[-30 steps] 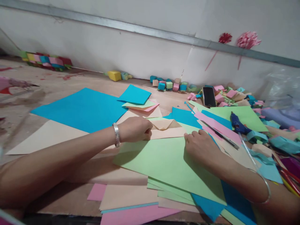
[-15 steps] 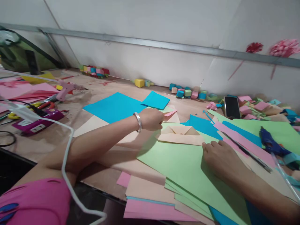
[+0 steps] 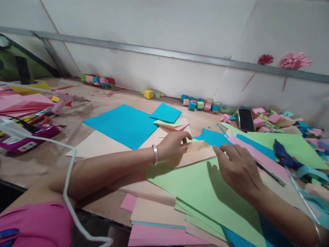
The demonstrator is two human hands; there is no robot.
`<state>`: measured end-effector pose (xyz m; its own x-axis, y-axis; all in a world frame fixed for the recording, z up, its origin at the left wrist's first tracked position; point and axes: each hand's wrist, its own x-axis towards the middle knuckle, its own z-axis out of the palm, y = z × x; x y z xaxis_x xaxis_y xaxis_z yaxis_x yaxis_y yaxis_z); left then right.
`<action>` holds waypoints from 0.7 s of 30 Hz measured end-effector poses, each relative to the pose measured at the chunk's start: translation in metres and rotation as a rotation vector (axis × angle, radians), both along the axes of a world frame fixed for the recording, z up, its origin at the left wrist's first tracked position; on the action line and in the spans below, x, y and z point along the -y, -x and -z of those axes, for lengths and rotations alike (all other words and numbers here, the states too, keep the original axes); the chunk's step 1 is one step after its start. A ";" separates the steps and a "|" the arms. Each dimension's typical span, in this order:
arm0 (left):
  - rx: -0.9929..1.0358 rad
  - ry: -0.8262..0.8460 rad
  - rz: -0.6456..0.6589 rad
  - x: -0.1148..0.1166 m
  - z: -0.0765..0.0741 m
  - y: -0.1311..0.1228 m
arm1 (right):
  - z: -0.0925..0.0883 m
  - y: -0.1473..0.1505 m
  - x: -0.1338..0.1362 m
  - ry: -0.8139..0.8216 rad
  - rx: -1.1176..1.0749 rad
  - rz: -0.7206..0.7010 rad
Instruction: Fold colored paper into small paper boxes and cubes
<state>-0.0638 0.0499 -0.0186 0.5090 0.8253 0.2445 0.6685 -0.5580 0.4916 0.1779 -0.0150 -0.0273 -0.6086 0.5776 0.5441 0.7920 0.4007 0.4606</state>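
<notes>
A folded peach paper (image 3: 197,156) lies on a large light green sheet (image 3: 203,192). My left hand (image 3: 173,145), with a silver bangle at the wrist, is at the left end of the peach paper, thumb and fingers closed on its edge. At the other end, my right hand (image 3: 236,166) has its fingers curled, the thumb and index tip close together at the paper's right corner. Behind my left hand is a small blue square (image 3: 166,112) on green and pink pieces. A big blue sheet (image 3: 123,125) lies further left.
A blue glue gun (image 3: 285,156), a black pen (image 3: 271,174) and a phone (image 3: 246,120) lie on the right. At the left are a pink glue gun (image 3: 61,102) and a purple power strip (image 3: 29,140). Paper cube strings (image 3: 200,104) line the wall.
My left hand has come down from the small stack to the peach paper's left end. My right hand has lifted a little at the right corner. The view has shifted slightly right.
</notes>
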 end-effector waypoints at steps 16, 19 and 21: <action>0.165 0.170 0.287 0.015 0.000 -0.007 | 0.005 0.019 0.004 0.278 -0.348 -0.253; 0.148 0.129 0.257 0.016 0.000 -0.008 | 0.002 0.017 0.003 0.224 -0.383 -0.207; 0.139 0.098 0.251 0.017 0.000 -0.008 | 0.001 0.018 0.003 0.216 -0.353 -0.183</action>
